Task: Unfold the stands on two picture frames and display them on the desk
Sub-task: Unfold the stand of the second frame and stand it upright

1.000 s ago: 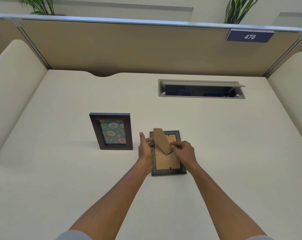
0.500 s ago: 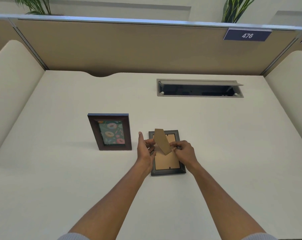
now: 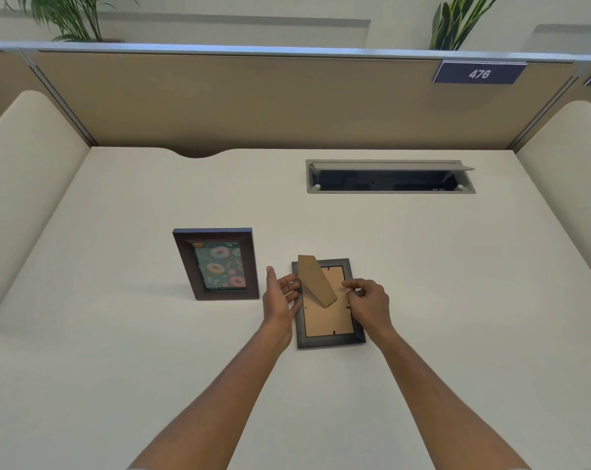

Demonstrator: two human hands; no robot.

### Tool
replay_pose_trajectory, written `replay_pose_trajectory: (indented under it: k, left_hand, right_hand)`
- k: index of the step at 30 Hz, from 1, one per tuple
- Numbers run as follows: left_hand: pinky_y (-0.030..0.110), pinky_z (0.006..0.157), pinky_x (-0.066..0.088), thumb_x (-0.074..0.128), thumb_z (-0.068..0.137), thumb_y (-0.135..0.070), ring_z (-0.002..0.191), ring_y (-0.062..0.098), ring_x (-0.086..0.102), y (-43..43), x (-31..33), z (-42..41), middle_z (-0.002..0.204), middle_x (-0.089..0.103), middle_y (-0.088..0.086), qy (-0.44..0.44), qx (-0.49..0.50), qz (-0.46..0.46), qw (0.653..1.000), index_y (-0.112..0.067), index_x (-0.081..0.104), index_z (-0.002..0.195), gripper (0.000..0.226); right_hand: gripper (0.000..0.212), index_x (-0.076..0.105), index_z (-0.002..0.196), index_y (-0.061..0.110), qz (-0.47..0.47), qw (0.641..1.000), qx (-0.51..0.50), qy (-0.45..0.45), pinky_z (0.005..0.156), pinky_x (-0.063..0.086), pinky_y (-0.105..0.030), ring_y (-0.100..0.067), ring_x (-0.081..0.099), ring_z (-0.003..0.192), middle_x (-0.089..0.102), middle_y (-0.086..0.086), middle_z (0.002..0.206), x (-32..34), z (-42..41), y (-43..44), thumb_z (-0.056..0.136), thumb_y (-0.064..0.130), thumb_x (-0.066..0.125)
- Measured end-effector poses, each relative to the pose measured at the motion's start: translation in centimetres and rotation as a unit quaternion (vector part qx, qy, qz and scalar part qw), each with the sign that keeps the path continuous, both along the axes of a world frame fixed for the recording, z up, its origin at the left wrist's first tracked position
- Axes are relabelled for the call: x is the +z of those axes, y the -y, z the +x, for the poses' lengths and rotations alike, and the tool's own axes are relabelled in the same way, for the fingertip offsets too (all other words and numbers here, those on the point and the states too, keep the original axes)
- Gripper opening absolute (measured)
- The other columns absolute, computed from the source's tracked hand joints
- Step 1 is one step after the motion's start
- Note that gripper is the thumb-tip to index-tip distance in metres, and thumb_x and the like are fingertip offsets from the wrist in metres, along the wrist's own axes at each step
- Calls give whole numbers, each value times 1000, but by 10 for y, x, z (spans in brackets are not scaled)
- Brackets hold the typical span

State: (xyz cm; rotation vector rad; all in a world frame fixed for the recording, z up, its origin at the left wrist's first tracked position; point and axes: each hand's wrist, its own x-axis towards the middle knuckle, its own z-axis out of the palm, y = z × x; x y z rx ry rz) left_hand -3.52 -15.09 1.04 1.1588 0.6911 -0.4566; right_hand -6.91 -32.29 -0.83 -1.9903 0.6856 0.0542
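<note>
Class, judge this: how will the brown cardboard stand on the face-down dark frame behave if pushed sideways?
The brown cardboard stand looks thin, so it would probably flex or crease. It seems joined to the face-down dark frame only at one end, so it likely swings easily. The frame lies flat, so tipping is unlikely.

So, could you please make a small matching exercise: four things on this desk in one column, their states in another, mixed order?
Things:
1. doughnut picture frame
2. black frame
3. cardboard stand
4. cable hatch

States:
A. lying face down
B. lid open
C. standing upright
D. folded out, raised off the backing

Pairs: 1-C, 2-A, 3-D, 4-B
</note>
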Motion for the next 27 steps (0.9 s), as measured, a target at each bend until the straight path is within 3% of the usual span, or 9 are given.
replay_pose_trajectory:
  k: [5,8,10,12,15,17,22,25,27]
  left_hand:
    - [45,105,48,32,103,-56,116,27,58,-4,2,-7,122,66,7,-2,-37,126,991,-13,67,121,59]
    - [42,95,50,36,103,-48,96,27,61,-4,2,-15,96,67,6,1,-127,244,961,-14,68,90,48]
    - [36,80,47,41,103,-39,79,21,56,1,1,-19,80,62,3,17,-178,280,943,-14,62,78,41]
    - [31,69,42,47,101,-32,73,18,53,5,2,-20,77,59,3,29,-204,285,936,-12,62,81,32]
    - [30,67,40,50,98,-25,75,19,53,7,4,-19,82,62,4,29,-205,283,936,-15,63,86,20]
    - [30,73,43,50,98,-23,76,16,53,4,4,-18,81,63,0,21,-197,270,942,-17,68,93,20]
    - [32,71,45,50,90,-22,79,24,56,-7,8,-13,80,65,4,17,-169,246,954,-22,74,74,29]
    - [41,94,55,56,90,-19,96,27,68,-16,9,-7,89,75,3,26,-136,197,971,-36,75,57,42]
    - [39,94,58,57,90,-12,100,25,71,-22,12,-2,97,79,3,36,-117,155,980,-34,80,68,39]
  right_hand:
    - [28,73,113,8,-59,997,-40,-4,81,44,-18,-24,67,99,71,-12,116,1,-6,3,91,6,56]
    - [32,72,118,3,-65,996,-54,-33,91,42,-24,-31,65,113,73,-14,116,2,-10,2,91,4,54]
    - [27,76,97,9,-58,996,-39,-51,77,46,-23,-35,64,97,75,-10,89,4,-12,-3,88,2,52]
    - [28,73,80,14,-46,996,-41,-66,66,49,-25,-36,61,84,69,-6,73,7,-11,-8,85,-2,50]
    - [38,71,119,1,4,992,-94,-83,87,48,-25,-34,65,110,73,-16,116,9,-9,-9,86,-3,52]
    - [41,68,123,1,42,989,-112,-83,88,45,-25,-28,63,109,70,-15,123,12,-9,-8,86,-5,52]
    - [35,75,111,11,96,984,-135,-65,91,54,-31,-25,66,108,74,-7,115,16,-6,1,87,0,52]
    - [31,77,89,20,163,975,-146,-39,92,60,-41,-26,71,101,77,-5,98,21,-2,7,87,-3,57]
    - [32,77,90,16,210,967,-145,-11,88,60,-40,-28,72,97,77,-10,98,28,1,11,88,-8,56]
